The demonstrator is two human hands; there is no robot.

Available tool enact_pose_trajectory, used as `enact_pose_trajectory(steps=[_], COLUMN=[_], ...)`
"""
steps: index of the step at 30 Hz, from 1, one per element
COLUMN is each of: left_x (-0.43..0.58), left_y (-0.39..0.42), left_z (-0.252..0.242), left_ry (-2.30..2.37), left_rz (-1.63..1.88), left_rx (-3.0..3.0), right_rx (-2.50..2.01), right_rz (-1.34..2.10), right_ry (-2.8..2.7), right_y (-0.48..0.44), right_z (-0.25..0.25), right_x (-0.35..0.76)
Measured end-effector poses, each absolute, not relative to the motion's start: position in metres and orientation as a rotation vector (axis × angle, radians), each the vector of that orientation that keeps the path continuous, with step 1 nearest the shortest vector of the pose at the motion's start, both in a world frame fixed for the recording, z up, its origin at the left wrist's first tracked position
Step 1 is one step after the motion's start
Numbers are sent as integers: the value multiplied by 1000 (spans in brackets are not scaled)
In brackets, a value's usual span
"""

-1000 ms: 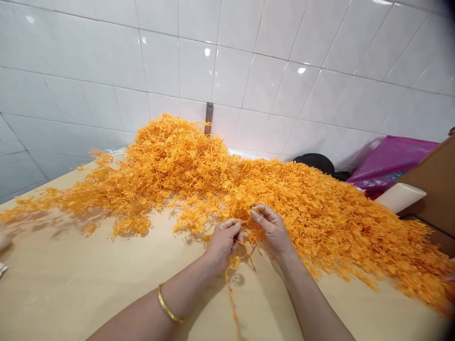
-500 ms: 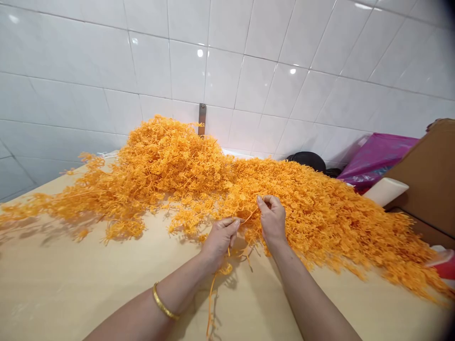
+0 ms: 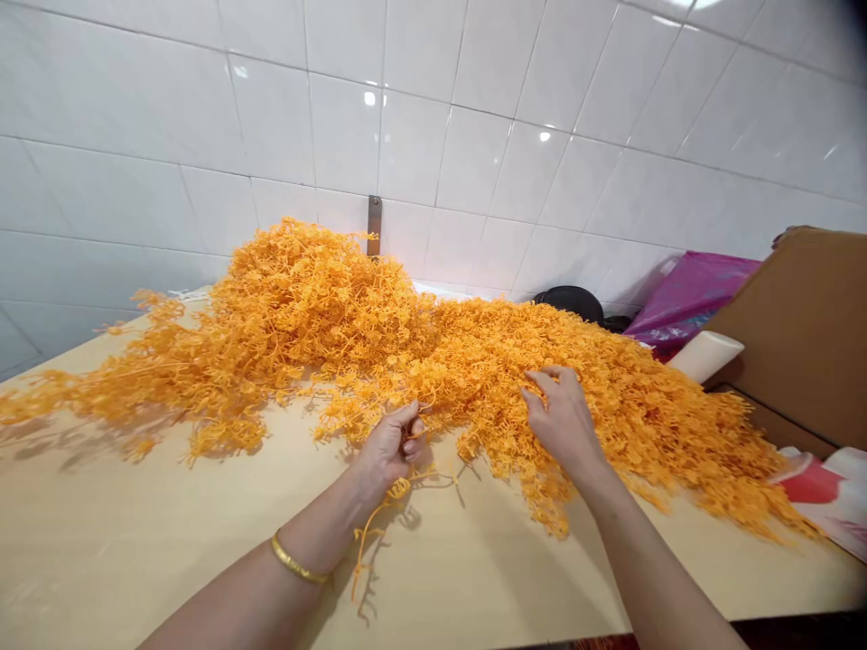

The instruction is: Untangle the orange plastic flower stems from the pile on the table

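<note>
Between the fingers of my left hand is the thin stem of an orange artificial plant sprig, whose lower end trails down over the tabletop. A gold bangle circles my left wrist. To the right, my right hand has its fingers apart, with nothing visible between them. It hovers at the front of a wide heap of orange artificial sprigs; whether its fingertips touch the heap I cannot tell. Another, taller pile of the same sprigs lies to the left, against the wall.
The pale wooden table backs onto a white tiled wall with a metal bracket. On the right are a cardboard box, a white roll, a purple bag, a black round object and red-and-white packaging.
My right hand has let go of the stem, opened and moved right. My left hand has shifted slightly left and down, keeping the sprig. The view has turned slightly right.
</note>
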State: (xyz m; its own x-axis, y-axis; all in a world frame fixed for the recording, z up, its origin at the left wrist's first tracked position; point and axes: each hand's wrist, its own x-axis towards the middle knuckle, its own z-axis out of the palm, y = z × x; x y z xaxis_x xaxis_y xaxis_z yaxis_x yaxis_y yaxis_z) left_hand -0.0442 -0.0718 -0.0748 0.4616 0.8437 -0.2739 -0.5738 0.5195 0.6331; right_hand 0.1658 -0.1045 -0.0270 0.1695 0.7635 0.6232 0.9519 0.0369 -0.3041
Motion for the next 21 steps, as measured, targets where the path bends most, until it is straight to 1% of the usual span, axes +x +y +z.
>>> enact_pose_trajectory(steps=[2,4,6,9,12,16,21], left_x=[-46,-46,-46,-45,-44,-47,-50], left_y=[-71,-71,-71,-71,-71,-70,-66], left_z=[-73,-72,-73,-73,-73,-73,-72], left_ry=[608,629,652,661,624,568,607], left_rz=[887,862,894,949,928,913,951], left_rx=[435,383,351,373,402,402,371], right_rx=[-1706,-1601,-1499,-1473,-1514,-1399,-1279], right_rz=[-296,-172,-102,-157,-266,-346,-316], right_ry=[-1757,-1936,-2114,-2242,-2167,-2027,-1938], right_y=[-115,-125,-132,-133,-125,-116,-113], right_z=[-35,-40,-46,-57,-64,-56,-40], right_x=[152,140,131,127,131,131,123])
